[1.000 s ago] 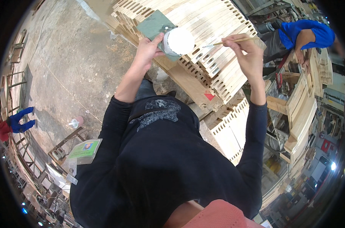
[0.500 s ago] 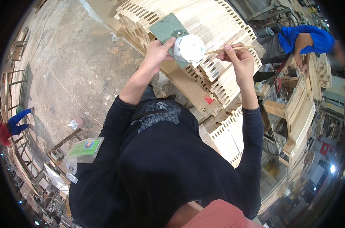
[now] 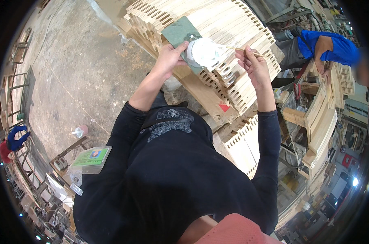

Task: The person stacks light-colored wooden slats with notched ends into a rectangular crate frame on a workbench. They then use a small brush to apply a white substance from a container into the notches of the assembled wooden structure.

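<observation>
My left hand point(image 3: 168, 61) is closed at the side of a round white tub point(image 3: 205, 53) filled with white paste, its thumb against the rim. Beneath the tub shows a flat dark green board point(image 3: 180, 31) with a small white blob on it; whether my fingers grip this board too I cannot tell. Between the fingertips of my right hand point(image 3: 255, 69) is a thin wooden stick point(image 3: 233, 48), its tip pointing left at the tub's right edge. Both hands are over a stack of pale wooden slats point(image 3: 225, 24) with slots along their ends.
More slotted slats point(image 3: 245, 146) lie low, close to my right forearm. On the right, a person in a blue shirt point(image 3: 335, 46) bends over wooden frames point(image 3: 314, 118). A lidded cup point(image 3: 80, 131) stands on the concrete floor point(image 3: 78, 65). Another person point(image 3: 15, 138) is at far left.
My right hand has drawn back slightly, and the stick now slants up toward the tub, its tip at the upper right rim. The tub has tilted a little in my left hand.
</observation>
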A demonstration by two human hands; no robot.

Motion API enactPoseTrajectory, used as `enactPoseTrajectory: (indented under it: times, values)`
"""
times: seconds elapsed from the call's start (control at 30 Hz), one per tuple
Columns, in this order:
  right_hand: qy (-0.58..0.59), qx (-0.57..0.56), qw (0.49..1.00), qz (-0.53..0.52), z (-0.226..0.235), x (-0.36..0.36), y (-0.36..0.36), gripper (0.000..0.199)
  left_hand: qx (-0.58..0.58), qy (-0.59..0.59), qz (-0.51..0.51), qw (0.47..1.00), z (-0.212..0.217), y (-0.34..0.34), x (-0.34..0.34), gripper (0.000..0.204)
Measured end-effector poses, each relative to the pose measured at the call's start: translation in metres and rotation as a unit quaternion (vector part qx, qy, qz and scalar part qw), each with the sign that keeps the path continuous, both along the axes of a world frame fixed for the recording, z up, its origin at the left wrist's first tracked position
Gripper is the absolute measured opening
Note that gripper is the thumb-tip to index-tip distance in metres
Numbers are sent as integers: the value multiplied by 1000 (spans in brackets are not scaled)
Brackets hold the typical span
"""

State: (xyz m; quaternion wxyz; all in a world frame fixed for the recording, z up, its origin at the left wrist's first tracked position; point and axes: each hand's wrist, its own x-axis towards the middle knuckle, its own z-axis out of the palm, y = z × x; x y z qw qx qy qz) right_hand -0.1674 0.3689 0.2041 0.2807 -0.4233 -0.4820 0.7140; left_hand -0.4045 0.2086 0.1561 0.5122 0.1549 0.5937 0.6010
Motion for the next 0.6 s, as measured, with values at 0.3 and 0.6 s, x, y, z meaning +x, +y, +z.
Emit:
enactPoseTrajectory:
  times: [0.3,0.6]
  values:
    - [-79,171,982,11,-15,3,9,27,19,-21,51,998,-1,-14,-20,41]
    - [-113,255,959,45,-22,-14,8,26,13,-10,63,998,5,-21,-26,40]
